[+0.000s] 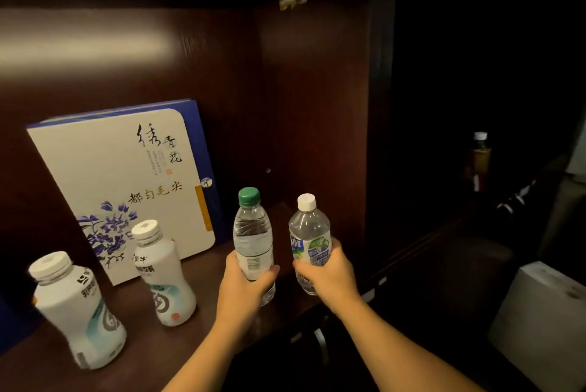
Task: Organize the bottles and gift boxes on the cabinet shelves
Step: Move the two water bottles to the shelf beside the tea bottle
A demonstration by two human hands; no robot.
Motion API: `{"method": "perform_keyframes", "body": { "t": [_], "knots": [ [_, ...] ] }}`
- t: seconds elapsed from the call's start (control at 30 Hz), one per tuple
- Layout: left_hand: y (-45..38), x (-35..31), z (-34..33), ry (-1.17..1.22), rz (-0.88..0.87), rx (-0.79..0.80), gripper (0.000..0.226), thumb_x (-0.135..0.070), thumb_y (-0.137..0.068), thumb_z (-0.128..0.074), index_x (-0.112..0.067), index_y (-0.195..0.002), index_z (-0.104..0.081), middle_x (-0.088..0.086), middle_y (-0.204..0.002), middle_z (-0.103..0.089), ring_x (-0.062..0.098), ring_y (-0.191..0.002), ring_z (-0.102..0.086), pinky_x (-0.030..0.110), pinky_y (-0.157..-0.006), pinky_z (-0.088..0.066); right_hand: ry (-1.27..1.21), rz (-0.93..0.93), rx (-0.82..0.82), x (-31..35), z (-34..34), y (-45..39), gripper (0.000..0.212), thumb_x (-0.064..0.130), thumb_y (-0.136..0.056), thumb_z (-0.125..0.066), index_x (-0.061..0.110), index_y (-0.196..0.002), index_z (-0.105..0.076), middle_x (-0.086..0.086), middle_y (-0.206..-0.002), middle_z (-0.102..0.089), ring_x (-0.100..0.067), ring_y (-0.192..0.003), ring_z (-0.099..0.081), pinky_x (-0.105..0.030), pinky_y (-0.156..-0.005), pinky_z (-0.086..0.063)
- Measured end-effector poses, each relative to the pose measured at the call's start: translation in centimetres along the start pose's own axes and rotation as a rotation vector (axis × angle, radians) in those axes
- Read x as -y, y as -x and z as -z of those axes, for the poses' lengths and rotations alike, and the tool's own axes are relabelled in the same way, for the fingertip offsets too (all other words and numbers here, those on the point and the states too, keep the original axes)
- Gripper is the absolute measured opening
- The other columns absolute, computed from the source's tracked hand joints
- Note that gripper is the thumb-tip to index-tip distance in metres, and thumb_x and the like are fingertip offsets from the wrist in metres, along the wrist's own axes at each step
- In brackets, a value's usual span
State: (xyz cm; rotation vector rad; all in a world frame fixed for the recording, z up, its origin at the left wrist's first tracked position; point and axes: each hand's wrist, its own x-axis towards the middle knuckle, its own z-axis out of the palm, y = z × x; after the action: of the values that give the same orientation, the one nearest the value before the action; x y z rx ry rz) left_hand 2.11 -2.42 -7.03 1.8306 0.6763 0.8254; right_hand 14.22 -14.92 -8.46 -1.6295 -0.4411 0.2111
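Observation:
My left hand (245,283) grips a clear water bottle with a green cap (252,233), upright over the dark wooden shelf (203,268). Just to its right, my right hand (326,274) holds a clear bottle with a white cap and a green-blue label (309,233), also upright. A white and blue gift box (126,182) with blue flowers leans against the back of the shelf. Two white milk bottles stand in front of it: one (163,274) near the box, another (79,312) at the front left.
A dark wooden divider (380,106) closes the shelf on the right. Beyond it, in a dim compartment, stands a brownish bottle with a white cap (478,160). A white box (545,325) sits low at the right. A cabinet door handle (320,344) shows below the shelf.

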Motion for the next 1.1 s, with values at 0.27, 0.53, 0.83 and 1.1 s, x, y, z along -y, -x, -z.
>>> {"method": "perform_keyframes", "body": {
  "t": [0.27, 0.53, 0.83, 1.1],
  "knots": [
    [7.0, -6.7, -5.0, 0.113, -0.141, 0.216, 0.051, -0.043, -0.063, -0.080, -0.037, -0.103, -0.049, -0.011, -0.092, -0.066, -0.001, -0.080, -0.063, 0.025, -0.065, -0.045, 0.035, 0.039, -0.235, 2.8, 11.0, 6.2, 0.058, 0.033, -0.062, -0.086, 0.034, -0.110, -0.053, 0.013, -0.092, -0.069, -0.001, -0.081, -0.066, -0.016, -0.065, -0.048],
    [9.0, -12.5, -17.0, 0.203, -0.154, 0.378, 0.058, -0.043, -0.061, -0.081, -0.034, -0.108, -0.048, -0.012, -0.097, -0.067, 0.004, -0.087, -0.064, 0.029, -0.071, -0.051, 0.071, 0.015, -0.379, 2.6, 23.1, 4.6, 0.054, 0.037, -0.062, -0.081, 0.034, -0.108, -0.052, 0.010, -0.092, -0.070, -0.004, -0.081, -0.067, -0.021, -0.067, -0.051],
    [1.7, -14.2, -33.6, 0.226, -0.074, 0.255, 0.065, -0.038, -0.058, -0.084, -0.028, -0.112, -0.049, -0.009, -0.096, -0.066, 0.007, -0.086, -0.064, 0.024, -0.067, -0.049, 0.074, -0.013, -0.314, -2.0, 33.4, -10.6, 0.063, 0.035, -0.062, -0.084, 0.030, -0.114, -0.051, 0.010, -0.095, -0.068, -0.005, -0.086, -0.065, -0.027, -0.076, -0.052],
    [-8.0, -13.2, -44.2, 0.220, 0.019, 0.147, 0.062, -0.025, -0.063, -0.084, -0.021, -0.114, -0.048, -0.004, -0.099, -0.064, 0.009, -0.088, -0.062, 0.021, -0.065, -0.044, 0.055, 0.000, -0.210, -6.1, 36.5, -24.6, 0.059, 0.028, -0.065, -0.084, 0.026, -0.115, -0.052, 0.007, -0.096, -0.068, -0.008, -0.087, -0.065, -0.029, -0.077, -0.053]
  ]
}}
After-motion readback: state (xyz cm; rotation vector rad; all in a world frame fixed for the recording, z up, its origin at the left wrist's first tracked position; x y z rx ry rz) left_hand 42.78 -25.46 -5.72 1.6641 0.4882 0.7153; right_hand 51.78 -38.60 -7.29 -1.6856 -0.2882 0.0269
